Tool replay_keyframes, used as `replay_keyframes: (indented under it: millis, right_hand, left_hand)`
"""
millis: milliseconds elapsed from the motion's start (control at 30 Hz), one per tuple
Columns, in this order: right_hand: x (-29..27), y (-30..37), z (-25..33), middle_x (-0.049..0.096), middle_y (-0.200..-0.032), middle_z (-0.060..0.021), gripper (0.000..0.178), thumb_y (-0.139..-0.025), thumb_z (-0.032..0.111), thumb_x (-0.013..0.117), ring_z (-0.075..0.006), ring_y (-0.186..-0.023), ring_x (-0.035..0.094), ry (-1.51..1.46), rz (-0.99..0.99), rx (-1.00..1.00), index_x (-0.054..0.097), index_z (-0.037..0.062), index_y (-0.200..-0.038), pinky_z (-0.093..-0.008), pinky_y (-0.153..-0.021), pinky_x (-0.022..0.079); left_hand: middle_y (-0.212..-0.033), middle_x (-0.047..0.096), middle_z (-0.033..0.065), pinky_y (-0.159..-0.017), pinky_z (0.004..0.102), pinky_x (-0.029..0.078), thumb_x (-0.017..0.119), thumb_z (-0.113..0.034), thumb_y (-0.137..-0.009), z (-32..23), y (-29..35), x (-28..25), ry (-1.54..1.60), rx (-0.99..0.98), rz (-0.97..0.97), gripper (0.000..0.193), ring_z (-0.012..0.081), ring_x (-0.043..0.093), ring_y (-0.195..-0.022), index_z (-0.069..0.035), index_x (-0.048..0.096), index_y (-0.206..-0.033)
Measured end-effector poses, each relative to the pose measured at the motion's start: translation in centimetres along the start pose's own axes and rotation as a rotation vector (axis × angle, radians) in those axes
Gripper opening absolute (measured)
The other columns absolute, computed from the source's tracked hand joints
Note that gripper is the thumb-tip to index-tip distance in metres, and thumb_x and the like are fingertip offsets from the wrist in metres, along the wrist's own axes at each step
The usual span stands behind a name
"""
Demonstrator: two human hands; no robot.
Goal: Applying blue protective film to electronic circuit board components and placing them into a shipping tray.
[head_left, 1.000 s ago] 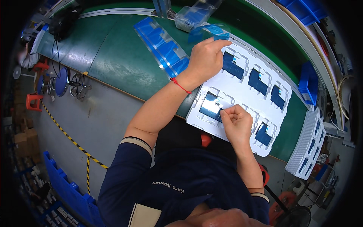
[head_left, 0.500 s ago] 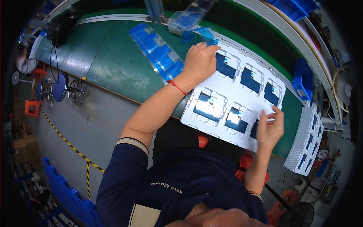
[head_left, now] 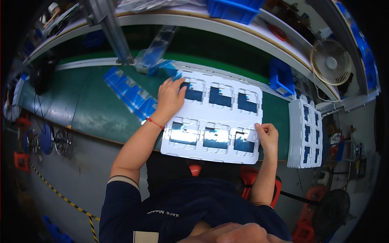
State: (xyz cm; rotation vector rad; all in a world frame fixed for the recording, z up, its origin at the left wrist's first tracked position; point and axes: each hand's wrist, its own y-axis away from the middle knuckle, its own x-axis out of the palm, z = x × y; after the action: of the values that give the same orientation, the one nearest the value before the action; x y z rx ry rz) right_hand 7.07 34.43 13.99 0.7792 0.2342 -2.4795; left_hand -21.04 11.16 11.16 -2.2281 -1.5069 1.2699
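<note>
A white moulded plastic tray lies before me on the green workbench, with two rows of dark, shiny flat panels in its recesses. My left hand rests over the tray's upper left corner, thumb and forefinger apart beside the far left panel. A piece of blue film reaches close to its fingertips. At the tray's right edge, my right hand is closed in a pinch. A pale patch lies beside those fingertips over the near right panel; whether they hold film is unclear.
A strip of blue film lies left of the tray on the workbench. To the right stands a stack of similar trays. Blue bins, a shelf edge and a fan are beyond; red stools stand below.
The view has turned, so the bench sits further left and lower. My right hand has come off the near right panel to the tray's edge. My left hand's fingers have loosened.
</note>
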Motion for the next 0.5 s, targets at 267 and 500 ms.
replay_keyframes:
  millis: [267,500]
  right_hand:
    - [-0.4,0.2,3.5,0.063,-0.103,-0.0137,0.034,-0.085,0.011,0.064,-0.0143,-0.087,0.063,-0.77,0.435,0.061,0.052,-0.0032,-0.114,-0.0278,-0.075,0.052]
    - [-2.3,1.3,3.7,0.063,-0.104,-0.0148,0.038,-0.086,0.01,0.061,-0.0164,-0.087,0.064,-0.952,0.372,-0.052,0.05,-0.0056,-0.119,-0.0282,-0.077,0.053]
  left_hand:
    - [-0.095,0.063,0.0223,-0.083,0.0446,0.044,0.06,-0.016,-0.085,0.3,0.2,-0.6,-0.037,0.057,-0.052,0.028,0.0403,0.057,-0.092,-0.002,0.063,-0.109]
    - [-0.096,0.063,0.0196,-0.076,0.0361,0.047,0.048,-0.006,-0.091,0.1,-0.5,-0.9,0.068,-0.088,-0.109,0.028,0.0315,0.061,-0.085,-0.002,0.059,-0.117]
